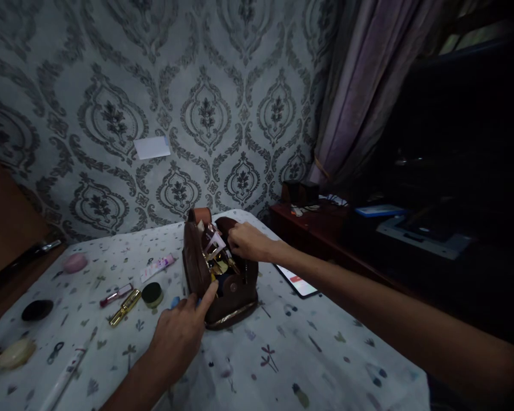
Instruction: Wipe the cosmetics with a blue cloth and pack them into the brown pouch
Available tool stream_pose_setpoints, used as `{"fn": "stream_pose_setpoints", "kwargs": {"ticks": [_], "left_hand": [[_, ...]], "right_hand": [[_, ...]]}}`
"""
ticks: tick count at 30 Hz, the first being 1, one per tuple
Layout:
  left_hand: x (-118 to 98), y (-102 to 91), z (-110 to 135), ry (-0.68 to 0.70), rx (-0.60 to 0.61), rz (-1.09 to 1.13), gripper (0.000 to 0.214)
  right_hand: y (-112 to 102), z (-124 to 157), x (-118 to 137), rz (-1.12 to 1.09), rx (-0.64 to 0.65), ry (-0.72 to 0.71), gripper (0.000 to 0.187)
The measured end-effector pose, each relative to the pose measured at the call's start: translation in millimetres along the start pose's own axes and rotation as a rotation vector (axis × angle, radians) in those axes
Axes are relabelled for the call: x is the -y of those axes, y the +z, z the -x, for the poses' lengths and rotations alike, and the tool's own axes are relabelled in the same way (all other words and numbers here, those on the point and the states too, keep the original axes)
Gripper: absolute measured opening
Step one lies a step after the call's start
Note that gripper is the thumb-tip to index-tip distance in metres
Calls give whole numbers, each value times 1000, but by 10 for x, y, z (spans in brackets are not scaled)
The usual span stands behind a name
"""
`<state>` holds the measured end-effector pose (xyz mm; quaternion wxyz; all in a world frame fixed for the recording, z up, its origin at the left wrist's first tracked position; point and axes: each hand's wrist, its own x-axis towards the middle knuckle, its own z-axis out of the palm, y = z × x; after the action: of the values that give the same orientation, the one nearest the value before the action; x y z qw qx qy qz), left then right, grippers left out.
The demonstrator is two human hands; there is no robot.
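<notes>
An unzipped brown cosmetic bag (196,251) with a tan handle loop stands on the covered table, its mouth facing up. Inside lie a pale pink and white packet (215,242), gold-coloured items (220,265) and other small things too jumbled to name. My right hand (249,241) is closed on the far right rim of the bag. At the near left rim, my left hand (179,330) grips the edge, with its index finger stretched over into the opening and the other fingers curled outside. A small blue thing (175,302) shows beside those knuckles, partly hidden.
Left of the bag lie a pink and white tube (157,267), a round dark-lidded jar (152,294), a gold tube (125,307), a lip gloss tube (116,295), a black disc (37,310) and a white pen-like stick (64,377). A tablet (298,281) lies right, under my right forearm.
</notes>
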<state>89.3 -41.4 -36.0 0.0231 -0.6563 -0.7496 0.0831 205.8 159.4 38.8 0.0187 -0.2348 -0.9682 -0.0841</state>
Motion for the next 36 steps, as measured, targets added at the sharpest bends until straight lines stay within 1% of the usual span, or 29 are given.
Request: {"fn": "stream_pose_setpoints", "kwargs": {"ticks": [4,9,11,12,14,19,23,25,29,36], "left_hand": [[12,-19,-1,-4,-7,-11,79],[16,-59,6,-11,0,-44,77],[5,-64,9,-6,7,-49,76],[-4,-61,8,-5,10,-49,76],[-25,-46,2,-10,13,-48,76],[-49,8,-28,-18,10,-53,73],[-35,25,-19,2,-9,-58,74],[-35,23,-8,-3,-11,-61,74],[-56,6,-6,-13,2,-43,75],[-64,23,-8,-15,-35,-51,76]], "right_hand": [[53,116,-8,-60,-160,56,22],[285,393,9,-319,-491,104,13],[351,466,-1,-348,-556,122,11],[360,480,-10,-339,-560,133,11],[322,460,-30,-273,-516,141,12],[66,225,-10,24,-273,91,17],[-71,70,68,148,-126,90,17],[-102,32,97,181,-89,88,18],[-109,-22,118,208,-59,83,21],[-3,-150,141,218,9,144,22]]}}
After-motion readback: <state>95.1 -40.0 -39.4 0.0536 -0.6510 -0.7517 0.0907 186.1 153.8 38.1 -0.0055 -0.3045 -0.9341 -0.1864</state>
